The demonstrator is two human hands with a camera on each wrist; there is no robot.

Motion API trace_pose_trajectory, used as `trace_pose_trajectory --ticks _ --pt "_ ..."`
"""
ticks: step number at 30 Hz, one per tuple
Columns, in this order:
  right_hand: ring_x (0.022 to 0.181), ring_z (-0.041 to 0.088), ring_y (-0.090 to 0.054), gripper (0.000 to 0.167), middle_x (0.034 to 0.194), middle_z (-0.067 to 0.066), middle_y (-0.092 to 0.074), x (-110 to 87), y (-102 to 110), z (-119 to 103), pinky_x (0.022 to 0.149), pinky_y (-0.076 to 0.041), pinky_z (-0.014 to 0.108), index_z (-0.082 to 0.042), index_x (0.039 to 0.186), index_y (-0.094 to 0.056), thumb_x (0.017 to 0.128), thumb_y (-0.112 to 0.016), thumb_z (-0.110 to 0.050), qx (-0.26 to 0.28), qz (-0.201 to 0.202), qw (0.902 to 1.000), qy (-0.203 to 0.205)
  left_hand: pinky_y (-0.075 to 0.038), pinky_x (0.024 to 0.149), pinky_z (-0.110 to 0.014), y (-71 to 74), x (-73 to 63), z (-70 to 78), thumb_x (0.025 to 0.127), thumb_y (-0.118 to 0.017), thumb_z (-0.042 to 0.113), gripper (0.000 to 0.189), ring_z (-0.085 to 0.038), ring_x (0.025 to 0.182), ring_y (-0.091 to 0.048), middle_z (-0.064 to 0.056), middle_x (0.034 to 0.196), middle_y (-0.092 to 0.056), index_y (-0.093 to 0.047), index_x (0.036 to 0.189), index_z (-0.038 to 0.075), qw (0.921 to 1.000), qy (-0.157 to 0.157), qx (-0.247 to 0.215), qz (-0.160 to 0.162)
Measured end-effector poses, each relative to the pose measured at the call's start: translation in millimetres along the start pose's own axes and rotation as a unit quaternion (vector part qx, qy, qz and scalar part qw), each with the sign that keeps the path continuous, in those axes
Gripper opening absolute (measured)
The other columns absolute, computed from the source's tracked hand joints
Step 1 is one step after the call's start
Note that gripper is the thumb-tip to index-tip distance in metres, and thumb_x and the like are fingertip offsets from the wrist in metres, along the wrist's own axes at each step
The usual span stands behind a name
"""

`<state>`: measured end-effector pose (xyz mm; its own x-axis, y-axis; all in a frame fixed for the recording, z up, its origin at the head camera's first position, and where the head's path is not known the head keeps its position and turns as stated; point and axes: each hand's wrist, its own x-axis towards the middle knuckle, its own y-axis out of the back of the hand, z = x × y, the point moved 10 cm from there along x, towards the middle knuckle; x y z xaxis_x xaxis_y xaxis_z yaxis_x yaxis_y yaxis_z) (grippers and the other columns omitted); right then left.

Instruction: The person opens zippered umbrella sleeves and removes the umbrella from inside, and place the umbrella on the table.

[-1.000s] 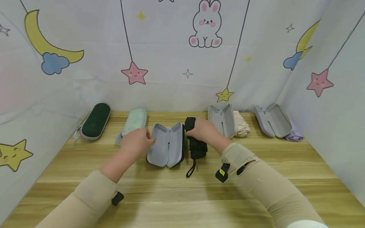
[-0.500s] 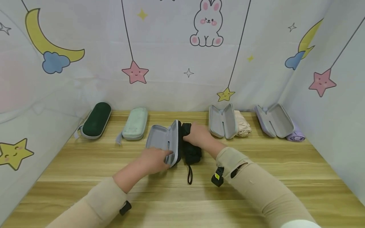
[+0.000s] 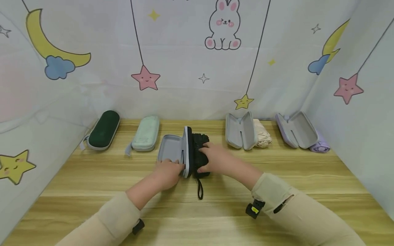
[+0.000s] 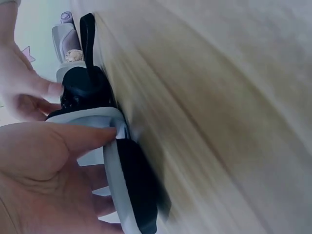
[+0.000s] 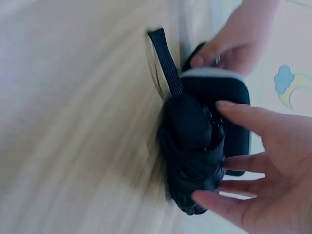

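A black glasses-style zip case (image 3: 171, 147) with grey lining lies unfolded on the table, its right half tipped nearly upright. My left hand (image 3: 167, 172) rests over its left half. In the left wrist view, the thumb (image 4: 92, 139) lies extended at the case's near end, the other fingers reaching inside. Against the upright half's outer side lies a folded black umbrella (image 3: 201, 155) with a wrist strap (image 5: 165, 63) at its near end. My right hand (image 3: 217, 158) touches the umbrella's right side, its thumb and fingers spread and loosely bent.
Behind to the left lie a dark green closed case (image 3: 104, 130) and a mint closed case (image 3: 147, 133). Rightward stand an open grey-lined case (image 3: 241, 131) beside a cream folded umbrella (image 3: 261, 135), and a lilac open case (image 3: 297, 131) beside a purple folded umbrella (image 3: 320, 145). A printed curtain (image 3: 178, 106) borders the table.
My left hand has come down into the case, and its right half has tipped up. The umbrella has shifted left against the case. My right hand has loosened its grip and spread its fingers.
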<state>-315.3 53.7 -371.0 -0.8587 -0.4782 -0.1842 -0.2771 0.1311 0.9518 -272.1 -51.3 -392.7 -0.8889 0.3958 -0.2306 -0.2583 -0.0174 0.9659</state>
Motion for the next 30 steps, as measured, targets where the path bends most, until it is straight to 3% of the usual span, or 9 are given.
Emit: trace_pose_trajectory --ticks 6,12,23,30 --pt "0.136 0.035 -0.037 0.074 0.150 0.017 -0.039 -3.1 -2.1 -8.0 0.106 -0.036 0.042 -0.005 0.143 -0.048 0.084 -0.077 -0.037 -0.028 -0.007 0.9990 0.035 -0.041 0.089 -0.061 2.8 5.4 0.8 0.096 -0.058 0.006 0.036 -0.038 0.114 -0.055 -0.019 0.124 -0.063 -0.057 0.130 -0.005 0.9986 0.000 0.026 0.046" --pt "0.135 0.041 -0.036 0.073 0.151 0.020 -0.033 12.4 -4.3 4.0 0.105 -0.037 0.044 -0.003 0.145 -0.044 0.087 -0.075 -0.034 -0.012 -0.006 0.9995 0.029 -0.041 0.090 -0.064 4.2 23.9 0.5 0.095 -0.058 0.004 0.021 -0.036 0.108 -0.059 -0.018 0.110 -0.067 -0.068 0.111 -0.004 0.9974 0.002 0.027 0.066" --pt "0.139 0.044 -0.027 0.072 0.155 0.023 -0.022 53.5 -1.3 25.0 0.110 -0.029 0.046 -0.002 0.150 -0.033 0.093 -0.068 -0.030 -0.006 -0.016 0.9998 0.005 -0.036 0.096 -0.064 10.9 72.8 -18.3 0.096 -0.056 0.007 0.016 -0.036 0.100 -0.062 -0.018 0.098 -0.068 -0.068 0.105 0.001 0.9982 0.019 0.038 0.042" --pt "0.140 0.043 -0.024 0.071 0.155 0.023 -0.020 76.3 3.5 35.8 0.112 -0.025 0.046 -0.001 0.151 -0.030 0.095 -0.065 -0.027 0.001 -0.021 0.9998 0.003 -0.031 0.102 -0.064 13.9 95.4 -31.1 0.099 -0.050 0.007 0.026 -0.039 0.115 -0.055 -0.021 0.117 -0.063 -0.063 0.120 -0.001 0.9994 0.033 0.013 -0.002"
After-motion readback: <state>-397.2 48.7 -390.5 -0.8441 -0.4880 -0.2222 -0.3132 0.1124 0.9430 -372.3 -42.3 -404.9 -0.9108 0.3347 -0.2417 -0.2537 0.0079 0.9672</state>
